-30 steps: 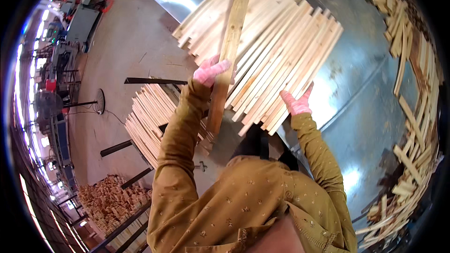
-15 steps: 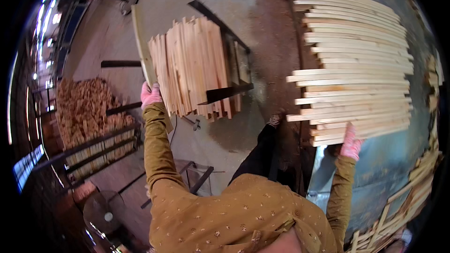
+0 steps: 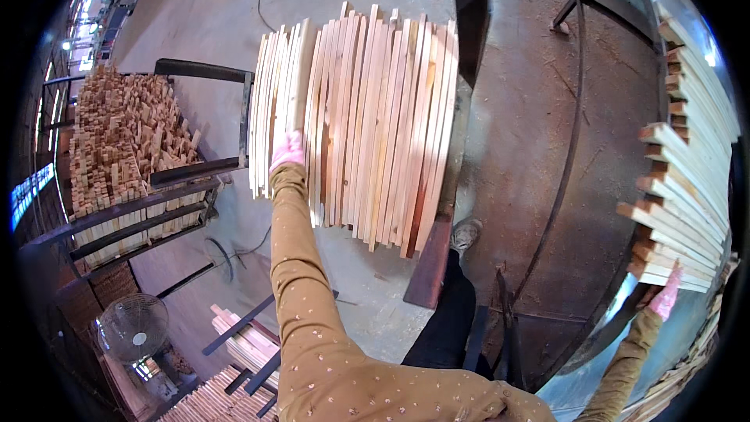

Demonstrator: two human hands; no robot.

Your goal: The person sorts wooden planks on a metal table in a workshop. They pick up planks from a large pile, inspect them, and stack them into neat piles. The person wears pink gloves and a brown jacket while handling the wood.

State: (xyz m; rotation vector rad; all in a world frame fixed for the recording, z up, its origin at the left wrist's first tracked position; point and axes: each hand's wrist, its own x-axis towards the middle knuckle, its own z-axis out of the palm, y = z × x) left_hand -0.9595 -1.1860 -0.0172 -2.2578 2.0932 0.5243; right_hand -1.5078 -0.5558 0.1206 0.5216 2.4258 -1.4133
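My left hand (image 3: 287,151), in a pink glove, is closed around the near end of a pale wooden slat (image 3: 297,82). That slat lies along the left part of a stack of upright-packed wooden slats (image 3: 383,125) on a dark metal stand. At the far right, my right hand (image 3: 666,297), also pink-gloved, reaches out with fingers stretched against the nearest of a row of wooden slats (image 3: 687,195). This row lies on a bluish metal table (image 3: 605,355). Part of the right hand's grip side is hidden.
Dark metal arms (image 3: 203,70) stick out left of the stack. A large pile of short wood pieces (image 3: 129,141) sits in a rack farther left. A floor fan (image 3: 137,328) stands lower left, near more slats (image 3: 219,398). My shoe (image 3: 466,234) is beside the stand.
My view has swung left. The slat in my left hand, which leaned out beyond the stack's left side, now lies on the stack among the others. My right hand stays by the table's slats.
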